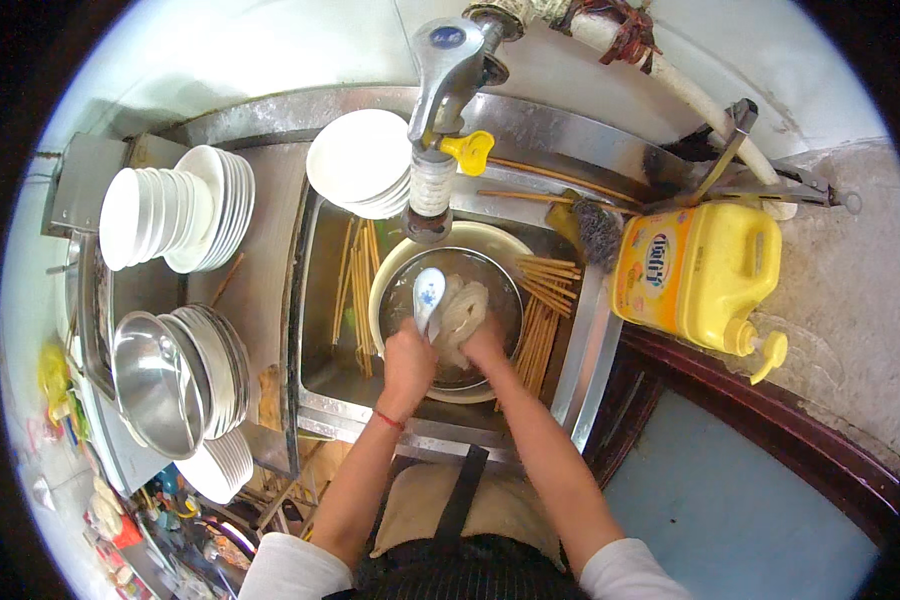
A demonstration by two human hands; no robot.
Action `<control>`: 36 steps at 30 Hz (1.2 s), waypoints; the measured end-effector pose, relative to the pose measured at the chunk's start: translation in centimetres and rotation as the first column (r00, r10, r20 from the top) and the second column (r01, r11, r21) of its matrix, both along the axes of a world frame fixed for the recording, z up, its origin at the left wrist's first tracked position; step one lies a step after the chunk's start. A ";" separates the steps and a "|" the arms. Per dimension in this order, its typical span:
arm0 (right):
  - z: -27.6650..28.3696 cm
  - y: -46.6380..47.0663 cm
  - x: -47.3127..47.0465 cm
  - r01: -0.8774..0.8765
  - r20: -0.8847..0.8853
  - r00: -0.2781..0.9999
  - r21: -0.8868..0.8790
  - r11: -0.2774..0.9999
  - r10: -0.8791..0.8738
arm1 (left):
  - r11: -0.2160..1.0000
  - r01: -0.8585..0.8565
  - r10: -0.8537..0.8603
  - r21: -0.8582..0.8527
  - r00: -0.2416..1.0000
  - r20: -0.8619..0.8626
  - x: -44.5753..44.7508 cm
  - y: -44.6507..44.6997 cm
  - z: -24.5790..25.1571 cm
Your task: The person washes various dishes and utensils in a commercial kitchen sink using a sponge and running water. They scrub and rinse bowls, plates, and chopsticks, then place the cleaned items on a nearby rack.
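Observation:
My left hand [411, 360] is closed around the handle of a white soup spoon [428, 291] with a blue flower pattern, held upright over a basin. My right hand [486, 343] holds a pale wet cloth [461, 311] beside the spoon; its fingertips are partly hidden by the cloth and water. Both hands are over a round metal bowl [523, 330] of cloudy water, which sits inside a larger cream basin [382, 262] in the steel sink [319, 379]. Wooden chopsticks lie left [361, 289] and right [536, 352] of the basin.
A faucet [431, 180] with a yellow handle hangs above the basin. White plates [360, 161] stand at the sink's back left. More stacked plates [221, 210] and a steel bowl [157, 382] are at left. A yellow detergent jug [697, 277] and a dark scouring pad [598, 231] are at right.

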State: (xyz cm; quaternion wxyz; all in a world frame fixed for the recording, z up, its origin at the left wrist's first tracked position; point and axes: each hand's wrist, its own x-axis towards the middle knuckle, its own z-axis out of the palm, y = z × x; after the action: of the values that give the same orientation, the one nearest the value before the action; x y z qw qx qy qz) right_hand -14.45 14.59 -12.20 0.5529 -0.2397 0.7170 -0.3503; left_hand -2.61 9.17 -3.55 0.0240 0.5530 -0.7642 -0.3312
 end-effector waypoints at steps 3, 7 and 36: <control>-1.8 1.0 -1.3 0.166 0.482 0.871 -0.106 0.980 -0.096 | 0.966 -0.185 0.200 0.179 0.977 -0.070 0.2 -0.5 -0.2; -2.7 2.2 1.2 0.407 0.820 0.513 0.030 0.913 -0.255 | 0.998 -0.064 0.064 -0.016 0.998 -0.028 -0.3 1.1 -1.9; 0.3 1.7 -1.4 0.215 0.755 0.622 0.090 0.973 -0.207 | 0.508 -0.068 0.724 0.858 0.573 -0.384 -0.8 -1.5 -3.9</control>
State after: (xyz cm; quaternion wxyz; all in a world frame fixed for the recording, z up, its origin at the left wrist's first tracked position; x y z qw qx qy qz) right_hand -15.83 16.32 -11.91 0.7561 0.0123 0.4406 -0.4838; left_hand -3.46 7.63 -7.40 0.1625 0.5071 -0.3037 -0.7901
